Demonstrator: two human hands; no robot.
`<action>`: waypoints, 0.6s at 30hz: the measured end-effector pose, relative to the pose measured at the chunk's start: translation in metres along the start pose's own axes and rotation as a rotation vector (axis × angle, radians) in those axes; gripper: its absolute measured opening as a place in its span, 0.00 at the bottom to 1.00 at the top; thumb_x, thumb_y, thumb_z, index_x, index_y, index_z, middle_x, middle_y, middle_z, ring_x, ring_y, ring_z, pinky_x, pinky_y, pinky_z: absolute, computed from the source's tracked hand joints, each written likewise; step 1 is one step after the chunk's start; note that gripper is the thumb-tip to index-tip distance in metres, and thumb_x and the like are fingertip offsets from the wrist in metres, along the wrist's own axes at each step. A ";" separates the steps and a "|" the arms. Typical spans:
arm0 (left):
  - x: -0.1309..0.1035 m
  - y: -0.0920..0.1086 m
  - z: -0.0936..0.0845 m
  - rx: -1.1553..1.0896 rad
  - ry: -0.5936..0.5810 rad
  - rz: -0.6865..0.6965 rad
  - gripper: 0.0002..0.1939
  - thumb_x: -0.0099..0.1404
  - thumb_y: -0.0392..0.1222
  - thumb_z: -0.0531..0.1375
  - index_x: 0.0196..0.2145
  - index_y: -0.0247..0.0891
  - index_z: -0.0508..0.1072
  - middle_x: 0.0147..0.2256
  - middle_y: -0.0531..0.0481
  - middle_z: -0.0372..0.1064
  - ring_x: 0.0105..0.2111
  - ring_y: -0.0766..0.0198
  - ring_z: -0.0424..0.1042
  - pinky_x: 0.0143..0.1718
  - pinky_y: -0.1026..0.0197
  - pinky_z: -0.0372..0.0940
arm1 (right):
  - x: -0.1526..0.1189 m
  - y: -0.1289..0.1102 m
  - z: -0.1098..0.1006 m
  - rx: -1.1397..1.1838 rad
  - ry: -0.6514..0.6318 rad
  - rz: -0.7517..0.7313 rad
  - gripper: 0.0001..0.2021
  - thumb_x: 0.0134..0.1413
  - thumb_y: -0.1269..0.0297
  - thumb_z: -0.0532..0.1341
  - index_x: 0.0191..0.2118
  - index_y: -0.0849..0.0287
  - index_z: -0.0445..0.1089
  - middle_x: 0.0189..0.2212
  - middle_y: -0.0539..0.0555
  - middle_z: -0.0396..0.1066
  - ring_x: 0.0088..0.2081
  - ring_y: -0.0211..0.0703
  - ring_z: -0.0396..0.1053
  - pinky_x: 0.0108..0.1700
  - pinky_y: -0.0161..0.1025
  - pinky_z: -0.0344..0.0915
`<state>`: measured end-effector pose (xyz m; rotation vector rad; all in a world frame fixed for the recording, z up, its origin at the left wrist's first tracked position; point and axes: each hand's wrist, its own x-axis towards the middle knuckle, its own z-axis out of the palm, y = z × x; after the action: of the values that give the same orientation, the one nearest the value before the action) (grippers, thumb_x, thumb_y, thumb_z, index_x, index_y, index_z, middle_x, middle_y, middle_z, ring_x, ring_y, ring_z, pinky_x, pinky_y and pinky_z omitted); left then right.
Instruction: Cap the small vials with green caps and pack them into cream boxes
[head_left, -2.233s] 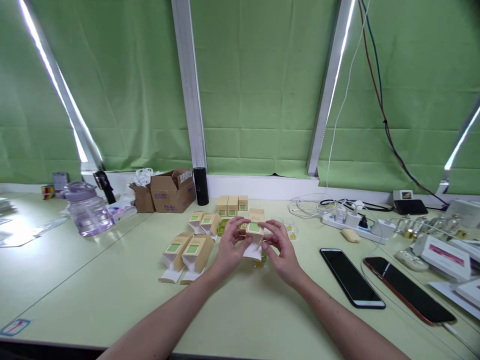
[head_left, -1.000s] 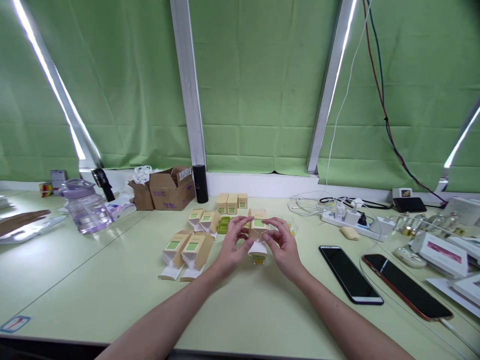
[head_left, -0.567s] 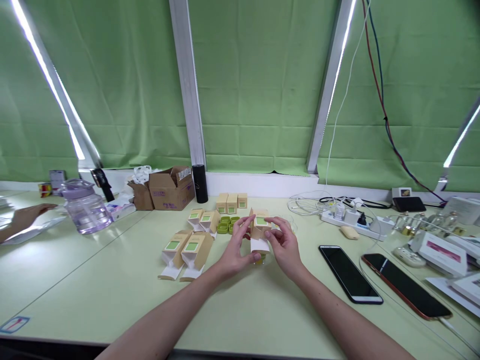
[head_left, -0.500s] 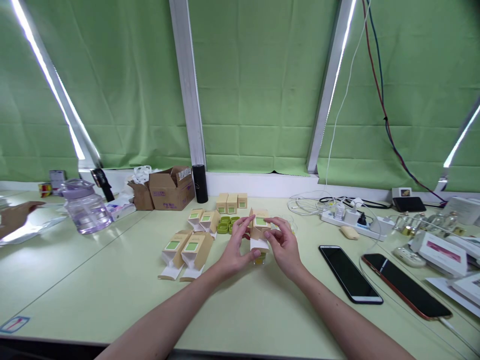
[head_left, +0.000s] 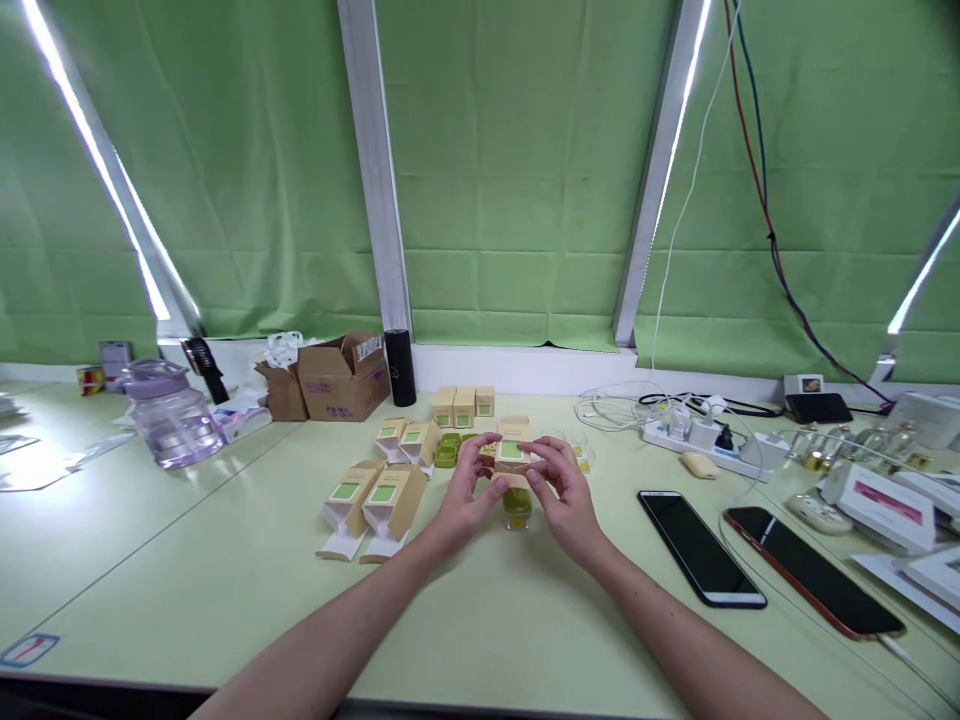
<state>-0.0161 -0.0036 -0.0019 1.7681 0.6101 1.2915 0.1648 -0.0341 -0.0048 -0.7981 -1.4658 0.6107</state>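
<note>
Between my hands is a small kraft cardboard box (head_left: 513, 452) with a green square on its face. My left hand (head_left: 471, 495) grips its left side, fingers curled and thumb at the near flap. On the other side my right hand (head_left: 564, 493) holds the box with thumb and fingers. Just below and in front of the box stands a small clear jar (head_left: 517, 510) with a green lid on the table. Green lids (head_left: 448, 450) lie close behind my left hand. To the left rest several similar boxes, among them an open-flapped box (head_left: 395, 500).
Closed small boxes (head_left: 464, 407) stand at the back. Two phones, one a black phone (head_left: 701, 548), lie to the right, near a power strip (head_left: 705, 445) with cables. A purple water jug (head_left: 171, 415) and a brown carton (head_left: 345, 378) stand at the left.
The box's near white flap has folded inward, and the jar below shows more. Both hands have shifted slightly. Another person's hand at the far left has gone out of view.
</note>
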 end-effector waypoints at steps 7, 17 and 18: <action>0.000 0.000 0.000 -0.047 0.018 -0.020 0.27 0.69 0.54 0.63 0.60 0.44 0.61 0.57 0.40 0.63 0.51 0.55 0.69 0.53 0.52 0.64 | -0.002 0.000 -0.001 -0.016 -0.029 -0.034 0.16 0.68 0.54 0.59 0.57 0.48 0.74 0.55 0.58 0.60 0.41 0.42 0.74 0.50 0.46 0.75; 0.001 0.002 0.001 -0.093 0.035 -0.045 0.27 0.68 0.54 0.63 0.58 0.43 0.60 0.48 0.43 0.70 0.48 0.55 0.72 0.52 0.52 0.65 | -0.004 -0.001 -0.002 -0.029 -0.054 -0.058 0.16 0.68 0.55 0.59 0.57 0.47 0.73 0.55 0.57 0.59 0.42 0.42 0.74 0.52 0.47 0.73; 0.001 0.002 0.001 -0.093 0.036 -0.045 0.27 0.68 0.54 0.63 0.58 0.43 0.60 0.48 0.43 0.70 0.48 0.55 0.72 0.52 0.52 0.65 | -0.004 -0.001 -0.002 -0.029 -0.054 -0.062 0.16 0.68 0.55 0.59 0.57 0.47 0.73 0.55 0.57 0.58 0.42 0.42 0.74 0.52 0.47 0.73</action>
<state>-0.0149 -0.0042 -0.0001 1.6495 0.5968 1.3032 0.1662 -0.0378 -0.0066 -0.7605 -1.5461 0.5696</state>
